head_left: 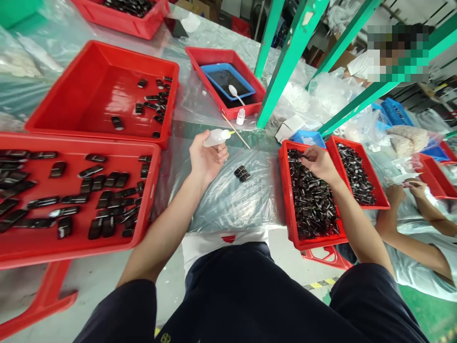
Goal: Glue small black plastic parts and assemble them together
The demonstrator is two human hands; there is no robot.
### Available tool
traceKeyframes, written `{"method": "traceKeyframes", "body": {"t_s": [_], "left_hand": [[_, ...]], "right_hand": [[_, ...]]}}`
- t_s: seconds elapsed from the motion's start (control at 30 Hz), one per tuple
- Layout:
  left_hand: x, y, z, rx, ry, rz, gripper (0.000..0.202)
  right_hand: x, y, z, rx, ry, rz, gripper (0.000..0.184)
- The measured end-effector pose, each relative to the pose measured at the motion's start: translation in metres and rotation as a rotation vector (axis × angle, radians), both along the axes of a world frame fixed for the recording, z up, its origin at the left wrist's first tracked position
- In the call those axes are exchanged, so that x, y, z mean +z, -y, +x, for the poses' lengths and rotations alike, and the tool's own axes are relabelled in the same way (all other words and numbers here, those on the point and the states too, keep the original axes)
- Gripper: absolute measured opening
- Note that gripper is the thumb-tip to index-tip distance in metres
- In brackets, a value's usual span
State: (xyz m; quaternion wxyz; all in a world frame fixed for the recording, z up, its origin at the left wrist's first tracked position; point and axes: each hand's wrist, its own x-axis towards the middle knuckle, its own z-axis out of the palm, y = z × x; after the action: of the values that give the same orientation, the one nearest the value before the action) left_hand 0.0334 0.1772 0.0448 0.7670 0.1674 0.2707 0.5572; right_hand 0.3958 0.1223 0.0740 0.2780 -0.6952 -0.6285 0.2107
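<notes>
My left hand (pixel 207 157) is closed round a small white squeeze bottle (pixel 216 137) with a yellow nozzle pointing right, held above the plastic-covered table. My right hand (pixel 319 162) reaches into a red tray (pixel 287 200) heaped with small black parts, its fingers pinched on one black part (pixel 304 156) at the tray's far end. Two or three black parts (pixel 242 173) lie loose on the plastic sheet between my hands. A thin wooden stick (pixel 235 131) lies just beyond the bottle.
A red tray (pixel 21 247) at my left holds several black parts laid out flat; another red tray (pixel 89 71) behind it holds a few. A red tray with a blue dish and white spoon (pixel 235 93) sits ahead. Green frame legs (pixel 285 62) rise there. Another person's hands (pixel 407 190) work at right.
</notes>
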Motion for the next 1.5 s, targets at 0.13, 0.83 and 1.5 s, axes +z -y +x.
{"method": "traceKeyframes", "body": {"t_s": [0.13, 0.83, 1.5], "left_hand": [[-0.004, 0.0, 0.002, -0.005, 0.002, 0.018, 0.037], [-0.017, 0.007, 0.009, -0.066, 0.027, 0.068, 0.034], [-0.01, 0.01, 0.016, -0.026, -0.175, 0.032, 0.034]], "right_hand": [[0.009, 0.015, -0.041, 0.154, -0.486, -0.196, 0.048], [-0.024, 0.049, -0.135, 0.435, 0.631, -0.2, 0.035], [-0.029, 0.041, -0.118, 0.509, -0.115, -0.086, 0.011]]}}
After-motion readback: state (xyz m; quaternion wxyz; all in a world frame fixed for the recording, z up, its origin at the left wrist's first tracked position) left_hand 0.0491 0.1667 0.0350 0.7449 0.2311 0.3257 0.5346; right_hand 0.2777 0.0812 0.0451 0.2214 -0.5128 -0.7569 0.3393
